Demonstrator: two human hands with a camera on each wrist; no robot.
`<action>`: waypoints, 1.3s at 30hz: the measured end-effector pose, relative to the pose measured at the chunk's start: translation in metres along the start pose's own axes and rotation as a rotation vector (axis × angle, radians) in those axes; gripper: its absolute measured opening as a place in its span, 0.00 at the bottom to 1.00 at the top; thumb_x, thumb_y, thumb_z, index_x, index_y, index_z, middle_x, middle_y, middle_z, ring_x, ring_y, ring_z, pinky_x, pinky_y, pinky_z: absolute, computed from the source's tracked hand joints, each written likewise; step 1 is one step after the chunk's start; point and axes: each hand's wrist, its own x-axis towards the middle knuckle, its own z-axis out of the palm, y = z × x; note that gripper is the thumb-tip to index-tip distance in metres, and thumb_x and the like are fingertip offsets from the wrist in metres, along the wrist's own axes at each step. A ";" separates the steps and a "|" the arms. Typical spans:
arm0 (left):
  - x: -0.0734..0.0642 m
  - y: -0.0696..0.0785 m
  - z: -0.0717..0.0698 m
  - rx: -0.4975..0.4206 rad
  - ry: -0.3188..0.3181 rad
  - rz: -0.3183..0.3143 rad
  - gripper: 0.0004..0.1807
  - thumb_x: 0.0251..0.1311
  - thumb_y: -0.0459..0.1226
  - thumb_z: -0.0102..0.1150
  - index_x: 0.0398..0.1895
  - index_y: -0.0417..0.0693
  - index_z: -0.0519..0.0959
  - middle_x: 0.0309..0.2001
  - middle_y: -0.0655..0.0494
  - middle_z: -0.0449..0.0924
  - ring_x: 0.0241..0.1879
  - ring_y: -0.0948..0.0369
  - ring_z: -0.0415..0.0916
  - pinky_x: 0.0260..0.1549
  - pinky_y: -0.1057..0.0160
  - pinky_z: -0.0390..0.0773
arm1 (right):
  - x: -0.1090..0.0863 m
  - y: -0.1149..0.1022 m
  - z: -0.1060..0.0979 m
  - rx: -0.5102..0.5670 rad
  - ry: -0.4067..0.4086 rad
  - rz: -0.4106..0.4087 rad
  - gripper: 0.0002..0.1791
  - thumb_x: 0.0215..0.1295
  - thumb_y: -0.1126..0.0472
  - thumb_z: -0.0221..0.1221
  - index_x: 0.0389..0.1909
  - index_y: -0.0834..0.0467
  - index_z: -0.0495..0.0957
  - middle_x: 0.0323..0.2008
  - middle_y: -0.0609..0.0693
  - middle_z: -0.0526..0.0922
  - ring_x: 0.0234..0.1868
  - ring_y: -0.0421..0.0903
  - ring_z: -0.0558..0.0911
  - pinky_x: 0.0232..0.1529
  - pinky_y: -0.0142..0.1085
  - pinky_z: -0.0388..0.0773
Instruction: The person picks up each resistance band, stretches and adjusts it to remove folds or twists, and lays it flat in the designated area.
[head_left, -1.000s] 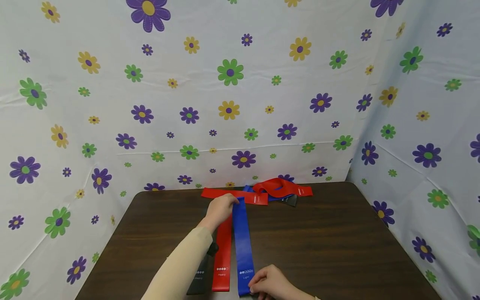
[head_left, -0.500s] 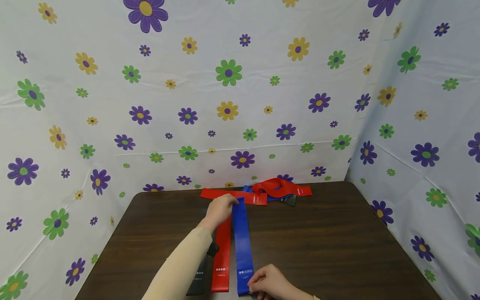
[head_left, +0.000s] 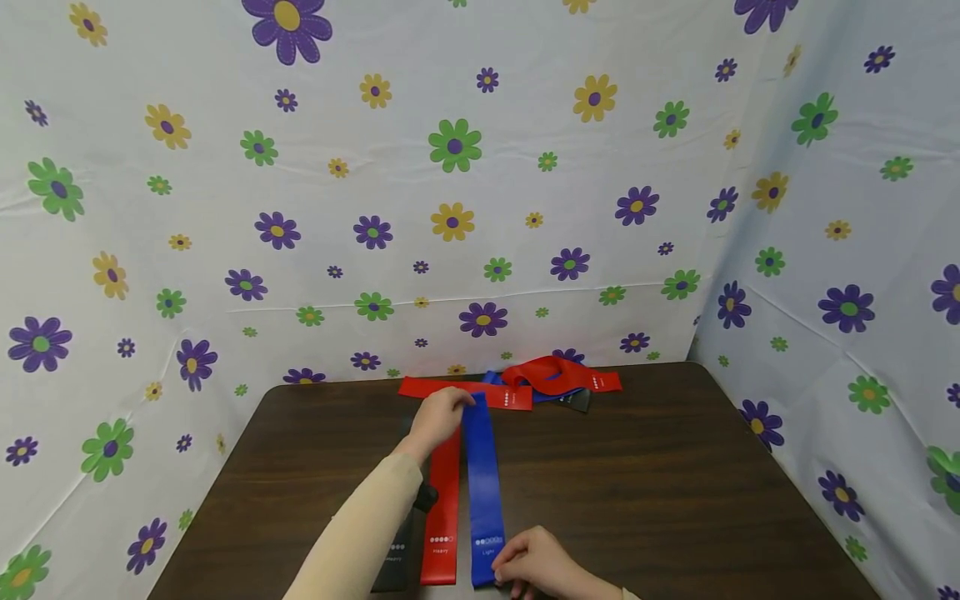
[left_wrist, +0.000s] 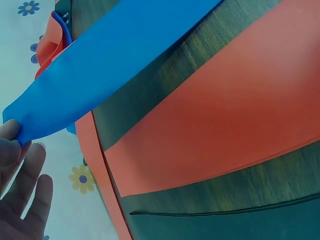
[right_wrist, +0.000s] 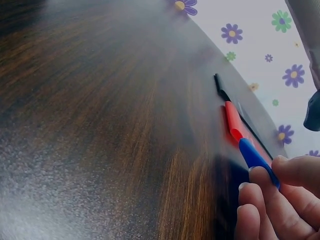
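Observation:
A flat blue resistance band (head_left: 483, 483), printed "Light" at its near end, stretches lengthwise between my two hands. My left hand (head_left: 438, 421) pinches its far end; the left wrist view shows the thumb and a finger on the blue band (left_wrist: 100, 75), the other fingers loose. At the near end, my right hand (head_left: 536, 562) pinches a corner between thumb and fingers. Just left of it lies a red resistance band (head_left: 442, 525) marked "Heavy", partly covered by my left hand. Beyond that is a black band (head_left: 393, 558), mostly hidden under my left forearm.
Another red band (head_left: 420, 386) lies crosswise at the table's back edge. Beside it is a loose pile with a curled red band (head_left: 551, 375), blue and black ones beneath. A flower-printed cloth (head_left: 360, 167) hangs behind the brown wooden table (head_left: 637, 483) and along its sides.

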 end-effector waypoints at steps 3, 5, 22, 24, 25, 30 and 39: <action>0.003 -0.001 0.000 -0.011 0.004 0.019 0.10 0.67 0.29 0.53 0.40 0.49 0.84 0.45 0.54 0.81 0.44 0.57 0.77 0.47 0.56 0.79 | 0.000 0.000 -0.001 0.003 0.001 -0.003 0.03 0.52 0.66 0.67 0.27 0.62 0.86 0.21 0.53 0.85 0.14 0.37 0.77 0.13 0.28 0.73; 0.004 -0.001 0.001 -0.019 0.007 0.026 0.09 0.66 0.29 0.53 0.39 0.48 0.83 0.44 0.55 0.81 0.42 0.58 0.77 0.45 0.57 0.79 | 0.000 -0.001 -0.001 0.005 0.002 -0.003 0.04 0.51 0.66 0.67 0.28 0.63 0.86 0.21 0.53 0.85 0.14 0.37 0.77 0.13 0.28 0.73; 0.007 -0.001 0.011 -0.272 0.049 -0.191 0.10 0.66 0.28 0.53 0.38 0.48 0.83 0.42 0.52 0.81 0.29 0.62 0.77 0.29 0.62 0.79 | 0.000 -0.002 0.000 0.011 0.017 0.038 0.03 0.51 0.66 0.67 0.27 0.61 0.87 0.21 0.52 0.84 0.14 0.36 0.76 0.12 0.26 0.71; 0.006 -0.001 0.011 -0.288 0.051 -0.200 0.10 0.66 0.28 0.52 0.39 0.47 0.83 0.43 0.50 0.80 0.31 0.61 0.79 0.31 0.61 0.80 | 0.000 -0.002 0.000 0.008 0.014 0.042 0.03 0.51 0.66 0.67 0.27 0.61 0.87 0.21 0.52 0.84 0.14 0.36 0.76 0.12 0.26 0.70; 0.006 -0.001 0.012 -0.297 0.053 -0.205 0.10 0.67 0.28 0.52 0.39 0.47 0.83 0.43 0.50 0.80 0.31 0.61 0.80 0.32 0.60 0.80 | 0.000 -0.003 0.000 0.006 0.015 0.041 0.02 0.51 0.66 0.67 0.27 0.61 0.87 0.21 0.52 0.84 0.14 0.36 0.76 0.12 0.26 0.70; 0.007 -0.003 0.014 -0.333 0.052 -0.234 0.10 0.67 0.28 0.52 0.40 0.46 0.83 0.45 0.48 0.80 0.33 0.59 0.81 0.33 0.60 0.81 | 0.001 -0.003 0.001 -0.008 0.018 0.039 0.02 0.51 0.66 0.67 0.26 0.59 0.87 0.20 0.52 0.84 0.14 0.36 0.75 0.11 0.26 0.70; 0.010 -0.008 0.024 -0.330 -0.018 -0.236 0.10 0.67 0.28 0.53 0.44 0.45 0.82 0.41 0.49 0.80 0.30 0.59 0.74 0.25 0.64 0.74 | 0.002 -0.003 -0.001 0.001 0.023 0.060 0.02 0.51 0.67 0.66 0.25 0.59 0.87 0.20 0.52 0.84 0.13 0.36 0.75 0.10 0.26 0.70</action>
